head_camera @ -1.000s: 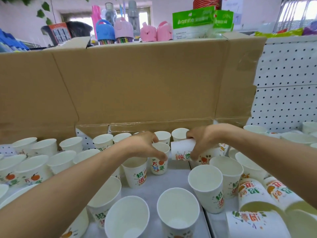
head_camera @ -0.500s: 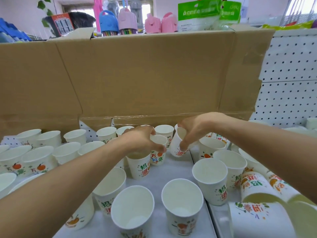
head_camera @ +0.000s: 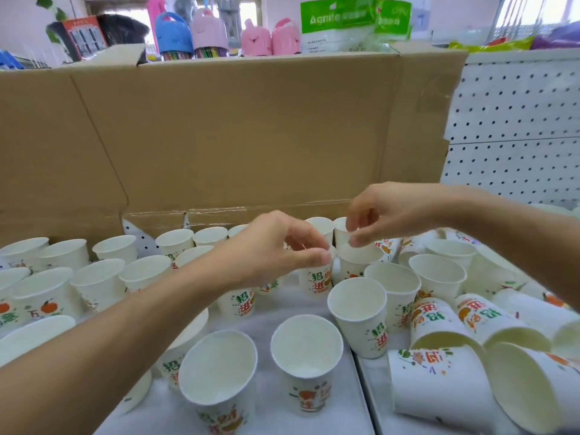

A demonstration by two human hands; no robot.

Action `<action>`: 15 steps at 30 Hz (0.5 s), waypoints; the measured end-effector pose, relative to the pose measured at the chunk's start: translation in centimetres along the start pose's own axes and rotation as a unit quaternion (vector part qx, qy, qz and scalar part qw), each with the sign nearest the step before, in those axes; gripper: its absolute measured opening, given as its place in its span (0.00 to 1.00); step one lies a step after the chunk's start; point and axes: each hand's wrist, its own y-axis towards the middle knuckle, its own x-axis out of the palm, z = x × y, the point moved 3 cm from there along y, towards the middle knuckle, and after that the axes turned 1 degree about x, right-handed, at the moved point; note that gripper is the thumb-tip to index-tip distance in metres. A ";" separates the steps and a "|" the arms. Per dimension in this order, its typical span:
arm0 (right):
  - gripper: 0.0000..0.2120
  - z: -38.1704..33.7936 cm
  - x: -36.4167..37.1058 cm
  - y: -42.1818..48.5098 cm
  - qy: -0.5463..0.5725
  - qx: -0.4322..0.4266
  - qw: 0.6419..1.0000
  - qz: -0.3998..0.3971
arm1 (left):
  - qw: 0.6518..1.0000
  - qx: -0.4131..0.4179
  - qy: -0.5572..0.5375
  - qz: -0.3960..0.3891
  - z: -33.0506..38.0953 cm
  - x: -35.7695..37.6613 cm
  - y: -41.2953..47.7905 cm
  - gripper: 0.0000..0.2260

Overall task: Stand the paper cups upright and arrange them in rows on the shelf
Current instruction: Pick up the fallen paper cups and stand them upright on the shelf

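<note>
Many white paper cups with orange and green print stand upright on the white shelf [head_camera: 282,312], in rows at the left [head_camera: 100,281] and back. Several cups lie on their sides at the right [head_camera: 439,321]. My left hand [head_camera: 276,246] reaches over the middle and pinches the rim of an upright cup [head_camera: 317,282] between thumb and fingers. My right hand [head_camera: 386,211] hovers with loosely curled fingers just above the rim of another upright cup [head_camera: 357,265] beside it and holds nothing.
A tall brown cardboard sheet [head_camera: 235,136] walls the shelf's back. White pegboard [head_camera: 514,127] is at the right. Loose upright cups [head_camera: 306,359] stand near the front edge. Pink and blue items and a green packet [head_camera: 339,23] sit above the cardboard.
My right hand turned a tilted cup upright, set it down beside the left hand's cup and lifted off it. My left hand shifted slightly right along the row.
</note>
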 end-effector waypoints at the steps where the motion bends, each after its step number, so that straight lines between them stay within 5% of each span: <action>1: 0.10 0.5 0.0 -0.8 -0.003 0.003 1.000 0.001 | 1.000 -0.007 0.019 -0.012 0.6 0.6 0.4 0.09; 4: 0.07 1.8 1.1 -1.5 -0.032 0.018 0.999 0.008 | 0.988 -0.047 0.134 -0.058 1.8 2.6 2.0 0.13; 8: 0.11 2.4 2.7 -0.9 -0.049 0.033 0.998 0.014 | 0.978 -0.059 0.161 -0.118 1.7 4.4 2.8 0.07; 15: 0.09 2.0 3.5 -1.2 -0.054 0.043 0.998 0.005 | 0.961 -0.085 0.260 -0.044 -0.5 0.8 1.5 0.04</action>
